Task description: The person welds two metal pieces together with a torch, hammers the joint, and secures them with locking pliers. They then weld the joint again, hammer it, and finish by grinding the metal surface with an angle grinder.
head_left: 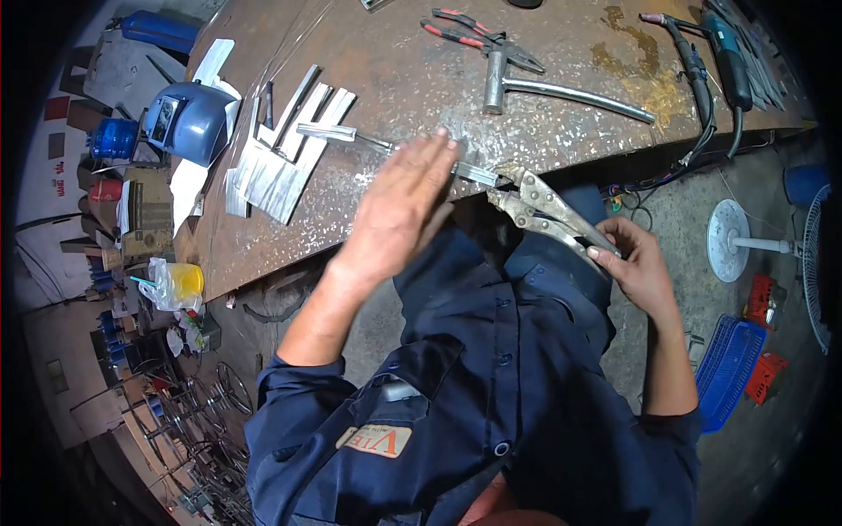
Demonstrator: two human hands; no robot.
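Note:
My right hand (633,261) is closed around the handle ends of a pair of locking pliers (548,203). The jaws lie at the front edge of the worktable, at the end of a short shiny metal bar (476,174). Over the other part of that bar, my left hand (399,209) lies with its fingers stretched out together, hiding what is beneath the palm. A thin rod (373,140) emerges beyond the left fingers toward a small metal strip (326,132), which overlaps a group of cut flat metal pieces (276,180).
On the rusty worktable (386,79) lie a hammer (570,94), red-handled pliers (469,35), a welding torch (688,66) and an angle grinder (730,61). A welding helmet (195,127) sits at the left edge. A fan (759,245) and blue basket (732,368) stand right.

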